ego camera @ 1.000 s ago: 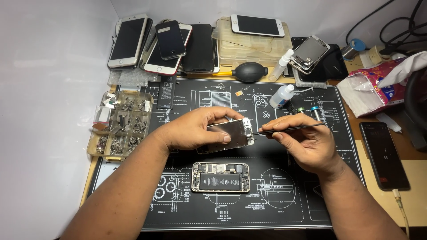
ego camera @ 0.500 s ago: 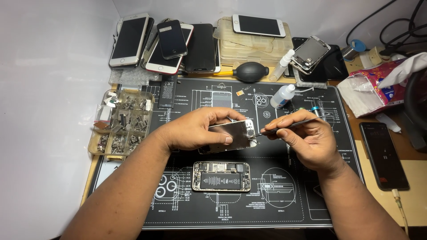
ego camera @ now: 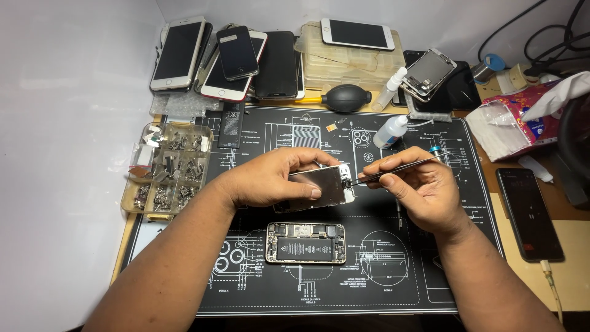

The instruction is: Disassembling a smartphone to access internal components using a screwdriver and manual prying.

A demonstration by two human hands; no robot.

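Above the bench's middle, the left hand (ego camera: 270,181) pinches a thin, silvery phone screen panel (ego camera: 319,187) by its edges; light, stiff, fragile. The right hand (ego camera: 424,190) fingers pinch slim metal tweezers (ego camera: 399,167), tips apparently touching the panel's end.

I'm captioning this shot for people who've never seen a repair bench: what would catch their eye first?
First, the two hands at mid-mat: the left hand grips a detached phone screen panel, back side up, while the right hand brings tweezers to its right end. Just below lies an opened phone body with its battery showing, on the black diagram-printed mat. Along the far edge sits a pile of phones, and a parts tray at the left.
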